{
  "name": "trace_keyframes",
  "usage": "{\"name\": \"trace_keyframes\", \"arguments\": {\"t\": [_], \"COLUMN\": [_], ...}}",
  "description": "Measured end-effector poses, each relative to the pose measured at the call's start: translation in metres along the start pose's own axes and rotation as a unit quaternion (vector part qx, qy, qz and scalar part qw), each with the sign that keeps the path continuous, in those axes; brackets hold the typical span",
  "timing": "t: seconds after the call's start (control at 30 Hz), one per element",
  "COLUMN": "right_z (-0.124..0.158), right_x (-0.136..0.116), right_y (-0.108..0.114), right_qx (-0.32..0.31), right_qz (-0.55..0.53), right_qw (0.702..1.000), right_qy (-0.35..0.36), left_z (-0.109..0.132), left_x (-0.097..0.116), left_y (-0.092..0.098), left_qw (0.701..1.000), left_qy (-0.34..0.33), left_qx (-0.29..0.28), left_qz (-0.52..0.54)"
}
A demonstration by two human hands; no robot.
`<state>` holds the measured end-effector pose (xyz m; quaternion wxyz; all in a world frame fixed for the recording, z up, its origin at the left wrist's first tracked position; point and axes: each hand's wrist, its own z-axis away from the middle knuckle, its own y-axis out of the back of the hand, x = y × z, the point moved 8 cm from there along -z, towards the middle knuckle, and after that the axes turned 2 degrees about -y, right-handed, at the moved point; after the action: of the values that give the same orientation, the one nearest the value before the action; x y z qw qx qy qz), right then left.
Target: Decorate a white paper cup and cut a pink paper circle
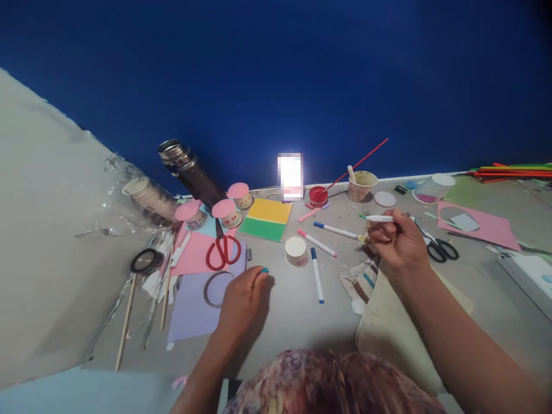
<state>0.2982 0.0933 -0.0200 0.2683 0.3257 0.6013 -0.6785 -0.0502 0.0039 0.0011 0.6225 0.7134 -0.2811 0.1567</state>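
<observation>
My right hand [397, 238] is closed around a white marker [379, 218] whose green tip points left. A small teal marker cap [264, 270] pokes out between the pinched fingers of my left hand [246, 290]. Between the two hands, a white paper cup [296, 251] rests upside down on the table. Around it lie a blue-capped marker [318, 276], another blue-ended marker [336, 231] and a pink marker [317, 242]. Beside my left hand, a roll of tape [211, 287] lies on purple paper [190, 316].
Red-handled scissors [223, 253], pink-topped paper cups [226, 214] and a dark flask [194, 178] stand or lie at left. Yellow and green paper [267, 217] lies behind. Right are black-handled scissors [442, 251], pink paper [495, 227], a cloth [399, 322] and a brush-holding red paint pot [318, 196].
</observation>
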Motion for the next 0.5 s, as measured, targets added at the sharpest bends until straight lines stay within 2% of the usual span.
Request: {"name": "trace_keyframes", "arguments": {"t": [0.1,0.17,0.27,0.33,0.4,0.5], "right_z": [-0.003,0.0,0.003,0.002,0.002,0.003], "right_x": [0.014,0.027,0.037,0.038,0.037,0.037], "right_y": [0.004,0.002,0.001,0.002,0.003,0.001], "right_qx": [-0.001,0.0,0.004,0.005,0.005,0.004], "right_qz": [-0.029,-0.023,-0.022,-0.024,-0.026,-0.026], "right_qw": [0.999,0.998,0.998,0.998,0.997,0.997], "right_qy": [-0.038,-0.053,-0.059,-0.063,-0.069,-0.077], "left_z": [-0.007,-0.016,-0.037,-0.053,-0.067,-0.08], "left_x": [0.004,0.007,0.008,0.009,0.016,0.021], "left_y": [-0.018,-0.023,-0.022,-0.029,-0.032,-0.035], "left_qw": [0.998,0.998,0.994,0.986,0.981,0.957], "left_qy": [-0.039,-0.043,-0.007,0.025,0.023,0.04], "left_qx": [-0.044,-0.031,-0.015,-0.067,-0.09,-0.09], "left_qz": [0.016,0.039,0.104,0.152,0.172,0.273]}}
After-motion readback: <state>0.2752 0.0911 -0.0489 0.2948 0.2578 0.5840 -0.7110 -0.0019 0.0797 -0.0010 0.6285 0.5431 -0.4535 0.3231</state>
